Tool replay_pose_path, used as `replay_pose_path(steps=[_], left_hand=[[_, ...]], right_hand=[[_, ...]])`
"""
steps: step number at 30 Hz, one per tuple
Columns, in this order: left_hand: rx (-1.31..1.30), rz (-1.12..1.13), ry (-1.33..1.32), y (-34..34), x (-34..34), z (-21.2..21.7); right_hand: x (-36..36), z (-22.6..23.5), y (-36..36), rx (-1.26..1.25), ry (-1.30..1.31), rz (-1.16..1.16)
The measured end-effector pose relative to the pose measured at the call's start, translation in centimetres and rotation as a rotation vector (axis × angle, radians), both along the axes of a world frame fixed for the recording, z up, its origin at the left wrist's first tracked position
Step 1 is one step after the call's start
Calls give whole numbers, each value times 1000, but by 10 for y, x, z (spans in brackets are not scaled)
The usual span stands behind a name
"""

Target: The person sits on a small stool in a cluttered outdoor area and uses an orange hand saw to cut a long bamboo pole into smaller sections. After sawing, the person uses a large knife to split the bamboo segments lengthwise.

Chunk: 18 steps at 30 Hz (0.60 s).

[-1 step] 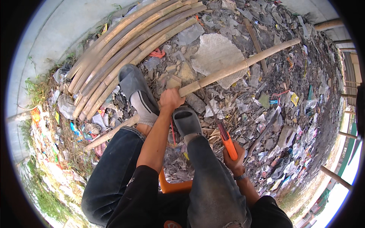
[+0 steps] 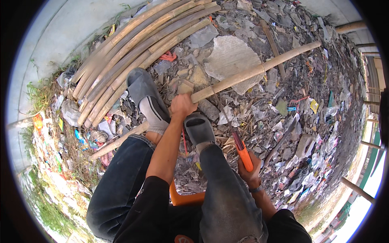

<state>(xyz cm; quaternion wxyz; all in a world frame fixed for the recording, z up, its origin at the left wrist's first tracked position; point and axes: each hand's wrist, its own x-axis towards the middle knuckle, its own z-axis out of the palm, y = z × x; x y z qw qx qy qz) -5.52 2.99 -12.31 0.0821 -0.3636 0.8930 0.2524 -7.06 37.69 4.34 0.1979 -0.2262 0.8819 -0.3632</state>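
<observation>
My left hand (image 2: 183, 105) is wrapped round a bamboo pole (image 2: 239, 78) that lies slantwise from the lower left to the upper right. In my right hand (image 2: 250, 168) is the orange handle of a hand saw (image 2: 244, 156). The saw's thin blade points up and to the left, and its tip end meets the pole just right of my left hand. How deep the blade sits in the pole I cannot tell. My feet, in grey slip-on shoes (image 2: 199, 128), are on either side of my left hand.
Several bamboo poles (image 2: 137, 52) lie side by side at the upper left, along a pale wall (image 2: 52, 48). A flat stone slab (image 2: 231, 60) lies under the pole's far part. Plastic scraps and litter cover the ground. Part of an orange stool (image 2: 188, 198) shows beneath me.
</observation>
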Motion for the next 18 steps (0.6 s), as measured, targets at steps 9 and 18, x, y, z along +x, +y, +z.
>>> replay_pose_path(steps=[9,18], left_hand=[[-37,-24,5,8,-10,-4],[-26,6,-90,1,0,4]], right_hand=[[-54,-42,-86,-241,-18,-114],[43,8,55,-18,-33,47]])
